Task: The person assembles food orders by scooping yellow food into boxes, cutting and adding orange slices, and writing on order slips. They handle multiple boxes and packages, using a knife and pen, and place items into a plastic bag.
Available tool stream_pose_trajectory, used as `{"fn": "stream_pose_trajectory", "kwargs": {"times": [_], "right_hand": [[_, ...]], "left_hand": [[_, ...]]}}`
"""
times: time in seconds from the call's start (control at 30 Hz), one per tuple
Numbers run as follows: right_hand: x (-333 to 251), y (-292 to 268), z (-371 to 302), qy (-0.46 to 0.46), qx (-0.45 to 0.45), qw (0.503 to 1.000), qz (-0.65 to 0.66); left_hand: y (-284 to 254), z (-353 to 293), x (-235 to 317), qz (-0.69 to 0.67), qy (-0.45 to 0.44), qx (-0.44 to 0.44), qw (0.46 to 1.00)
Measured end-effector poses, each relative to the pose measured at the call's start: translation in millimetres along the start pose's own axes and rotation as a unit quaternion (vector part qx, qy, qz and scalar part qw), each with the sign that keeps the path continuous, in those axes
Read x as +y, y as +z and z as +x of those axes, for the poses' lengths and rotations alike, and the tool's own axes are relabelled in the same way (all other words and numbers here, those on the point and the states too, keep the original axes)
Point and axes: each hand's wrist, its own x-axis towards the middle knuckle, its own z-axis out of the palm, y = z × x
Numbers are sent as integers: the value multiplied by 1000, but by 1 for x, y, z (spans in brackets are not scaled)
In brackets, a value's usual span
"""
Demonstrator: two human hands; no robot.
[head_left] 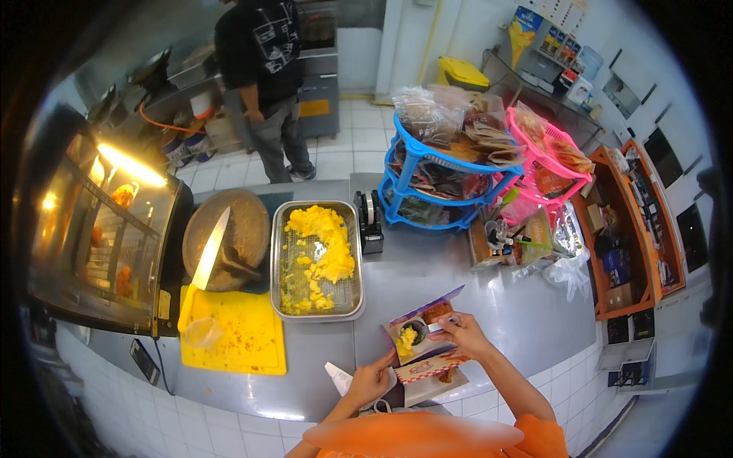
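Note:
An open cardboard food box (410, 357) lies on the steel counter close to my body, with fried pieces and yellow crumbly food (406, 340) inside. My left hand (372, 379) grips the box at its left side. My right hand (463, 334) pinches the handle of a small metal scoop (434, 328), whose dark bowl sits over the yellow food in the box. A second open box (427, 387) with a fried piece in it is nearer to me, its checkered flap raised. Left of centre, a steel tray (278, 299) holds more of the yellow food on a mesh.
A knife (211, 252) rests on a round wooden block (248, 217), beside a yellow cutting board (244, 343) and a lit glass display case (114, 229). Blue tiered baskets (456, 222) and a pink basket (538, 168) hold packets. A person (263, 69) stands beyond the counter.

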Motion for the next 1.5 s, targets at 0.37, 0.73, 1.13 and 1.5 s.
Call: {"fn": "stream_pose_trajectory", "kwargs": {"times": [0.37,0.73,1.13,1.5], "right_hand": [[-76,9,-16,56,-110,992,12],[-88,160,144,-335,-19,852,-402],[4,192,122,-399,-120,631,-654],[-5,186,120,-340,-158,762,-527]], "left_hand": [[-37,10,-13,-73,-82,44,993],[-107,45,-5,-391,-190,162,886],[-106,48,-22,-434,-165,148,874],[-108,49,-39,-395,-105,114,906]]}}
